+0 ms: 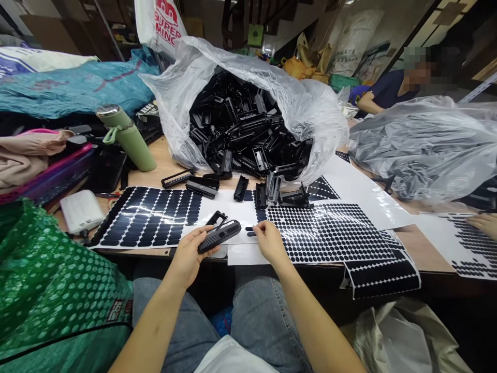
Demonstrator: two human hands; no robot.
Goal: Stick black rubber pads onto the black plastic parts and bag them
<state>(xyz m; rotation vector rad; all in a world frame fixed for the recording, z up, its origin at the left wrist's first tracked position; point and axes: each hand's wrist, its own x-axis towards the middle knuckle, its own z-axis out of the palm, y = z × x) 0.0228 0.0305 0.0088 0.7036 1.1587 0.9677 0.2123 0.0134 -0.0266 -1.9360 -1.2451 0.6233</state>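
Head view: facing the open mouth of a clear bag (322, 119). Holding a black casing (219, 237) in the left hand (190, 254), in front of the bag and apart from it, fingers curled round the lower end, ribbed side showing. Right hand (271, 241) also in front of the bag, thumb and forefinger drawn together beside small black ovals (251, 233); cannot tell about anything gripped in the tips. On progress: seemingly partway through one casing, with a great heap (240, 122) inside the bag, probably yet to be handled. Several loose casings (202, 189) near the bag's mouth, finished or not, cannot tell. Bare white backing round the ovals, so perhaps some used up. Long-oval sheet (151, 217) front-left of the bag, dot sheet (326, 233) front-right, both largely full. Plenty left; amount done, cannot tell
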